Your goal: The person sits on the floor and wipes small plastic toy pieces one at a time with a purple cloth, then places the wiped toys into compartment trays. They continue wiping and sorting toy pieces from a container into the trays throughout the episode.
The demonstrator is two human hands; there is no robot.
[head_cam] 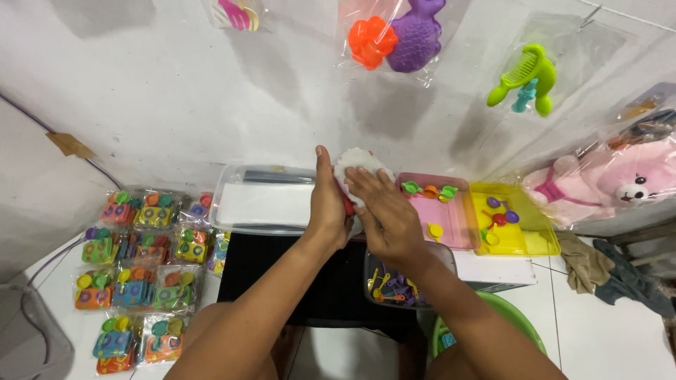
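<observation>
Twelve or so bagged toy sets [141,274] lie finished at my left. My left hand [327,207] and right hand [384,211] clasp a white scalloped bag [355,163] above the black tray [282,278]; pink tray [440,211] and yellow tray [514,225] hold loose pieces, unpacked.

Head view, steeply down, close
</observation>
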